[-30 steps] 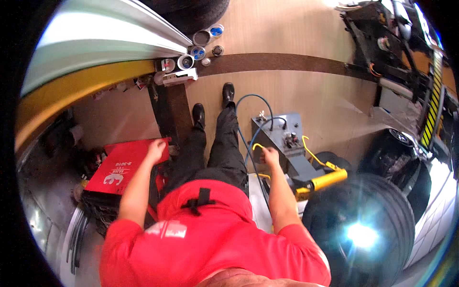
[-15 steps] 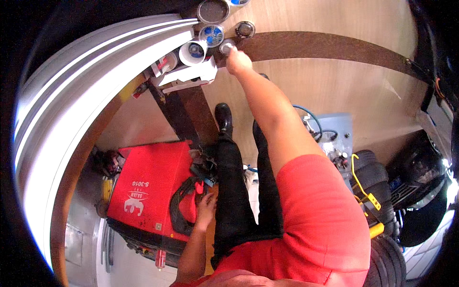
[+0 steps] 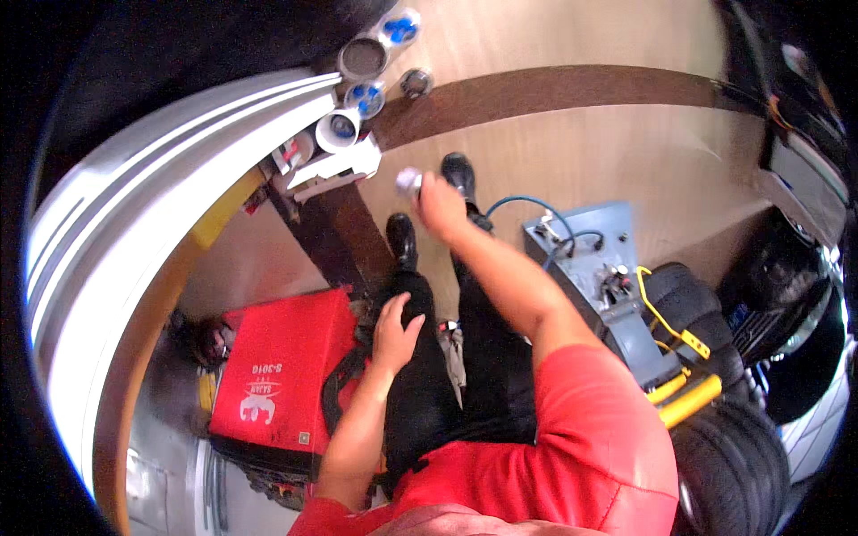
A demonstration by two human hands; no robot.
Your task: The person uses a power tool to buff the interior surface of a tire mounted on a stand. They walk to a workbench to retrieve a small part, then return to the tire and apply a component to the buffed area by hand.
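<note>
My right hand (image 3: 441,205) is shut on a small silvery-white cylindrical container (image 3: 407,181), held out above my boots. My left hand (image 3: 393,332) hovers over my left thigh with fingers apart and nothing in them, to the right of a red machine (image 3: 277,357). Beyond my right hand stands a group of containers: a white cup (image 3: 338,129), a dark tin (image 3: 416,84), a dark-topped round container (image 3: 363,57) and tubs with blue contents (image 3: 399,29), beside a torn white box (image 3: 344,170).
A grey machine (image 3: 581,228) with hoses and a yellow tool (image 3: 688,397) sits at my right, against black tyres (image 3: 733,464). Curved white panels (image 3: 134,179) border the left. A dark brown strip (image 3: 554,85) crosses the tan surface ahead.
My right hand reached among the containers and has drawn back toward me with the small silvery one. My left hand has risen from beside the red machine. The view has shifted.
</note>
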